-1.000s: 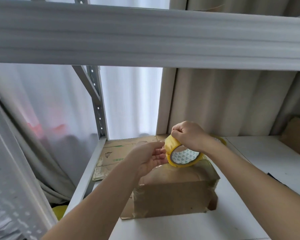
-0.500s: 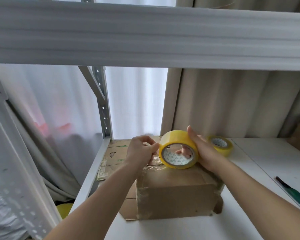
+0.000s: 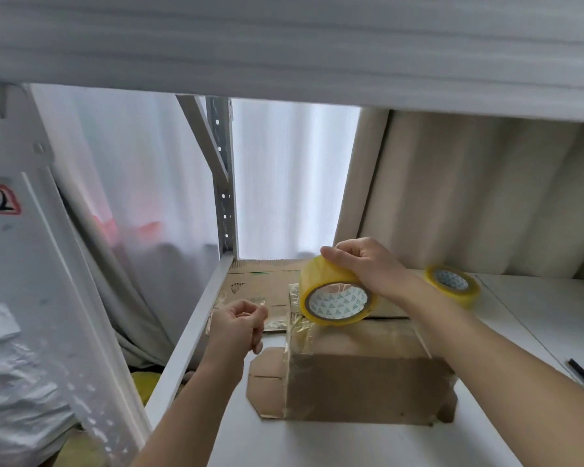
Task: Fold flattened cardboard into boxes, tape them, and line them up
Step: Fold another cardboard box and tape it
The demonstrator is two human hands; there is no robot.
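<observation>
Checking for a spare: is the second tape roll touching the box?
Apart. The head view shows the second tape roll lying on white shelf, clear of the box.

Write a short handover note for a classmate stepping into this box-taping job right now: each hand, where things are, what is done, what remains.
Right hand grips the tape roll above the box.
Left hand pinches what looks like the pulled tape end, left of the box.
Flattened cardboard lies behind; a spare roll sits on the shelf.
Done: box folded, partly taped.
Left: finish this strip, fold the rest, line up.
</observation>
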